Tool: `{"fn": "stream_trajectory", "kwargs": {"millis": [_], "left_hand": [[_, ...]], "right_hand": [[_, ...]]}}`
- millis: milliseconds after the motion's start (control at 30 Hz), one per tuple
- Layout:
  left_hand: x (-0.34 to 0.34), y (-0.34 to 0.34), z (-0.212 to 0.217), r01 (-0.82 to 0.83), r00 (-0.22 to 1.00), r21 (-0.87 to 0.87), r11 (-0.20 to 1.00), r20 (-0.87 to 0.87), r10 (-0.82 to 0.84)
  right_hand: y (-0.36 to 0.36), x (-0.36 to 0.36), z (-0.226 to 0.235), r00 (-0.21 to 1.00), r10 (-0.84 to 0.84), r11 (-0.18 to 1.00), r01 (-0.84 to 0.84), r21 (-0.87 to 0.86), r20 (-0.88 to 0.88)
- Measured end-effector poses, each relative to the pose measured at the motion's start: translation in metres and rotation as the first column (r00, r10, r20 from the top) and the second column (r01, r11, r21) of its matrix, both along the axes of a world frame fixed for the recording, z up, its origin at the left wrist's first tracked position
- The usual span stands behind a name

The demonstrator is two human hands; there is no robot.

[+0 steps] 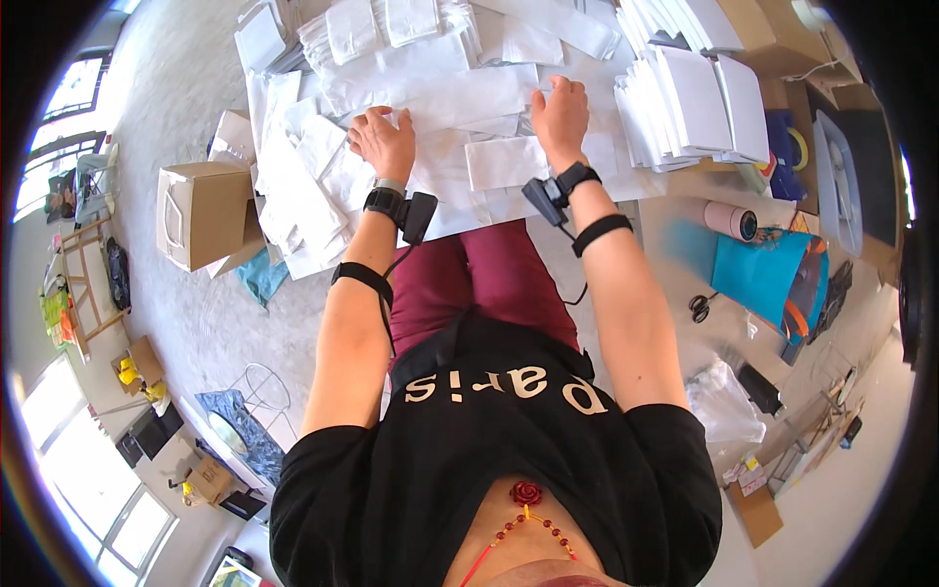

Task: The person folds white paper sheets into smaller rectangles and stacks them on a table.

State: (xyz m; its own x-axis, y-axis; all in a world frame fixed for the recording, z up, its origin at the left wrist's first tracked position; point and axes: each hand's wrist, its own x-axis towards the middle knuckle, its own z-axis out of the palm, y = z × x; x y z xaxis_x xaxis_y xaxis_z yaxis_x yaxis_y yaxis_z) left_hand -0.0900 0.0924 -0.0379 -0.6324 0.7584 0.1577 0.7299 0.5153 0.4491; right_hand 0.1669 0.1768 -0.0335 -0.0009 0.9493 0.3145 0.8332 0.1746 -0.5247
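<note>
A long, translucent white plastic bag lies flat on the white-covered table between my two hands. My left hand rests near the bag's lower left part, fingers spread and slightly bent. At its right end is my right hand, thumb apart from the loosely bent fingers, with nothing visible between them. A smaller flat white packet lies just below, between my wrists. Beside my left hand, loose white bags overlap in a heap.
Stacks of white flat packets stand at the table's right, with more piles along the far side. An open cardboard box sits at the left. On the right are a pink cylinder, a blue bag and black scissors.
</note>
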Motion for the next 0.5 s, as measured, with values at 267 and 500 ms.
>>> {"fn": "stream_trajectory", "kwargs": {"millis": [267,500], "left_hand": [[-0.008,0.008,-0.007,-0.032,0.996,-0.060,0.998,0.081,0.036],[0.003,0.008,-0.004,-0.140,0.990,0.089,0.986,0.040,0.136]], "right_hand": [[0.026,-0.005,-0.010,0.996,-0.019,0.956,0.045,-0.289,0.092],[0.024,-0.008,-0.013,0.996,-0.084,0.973,0.085,-0.214,0.014]]}}
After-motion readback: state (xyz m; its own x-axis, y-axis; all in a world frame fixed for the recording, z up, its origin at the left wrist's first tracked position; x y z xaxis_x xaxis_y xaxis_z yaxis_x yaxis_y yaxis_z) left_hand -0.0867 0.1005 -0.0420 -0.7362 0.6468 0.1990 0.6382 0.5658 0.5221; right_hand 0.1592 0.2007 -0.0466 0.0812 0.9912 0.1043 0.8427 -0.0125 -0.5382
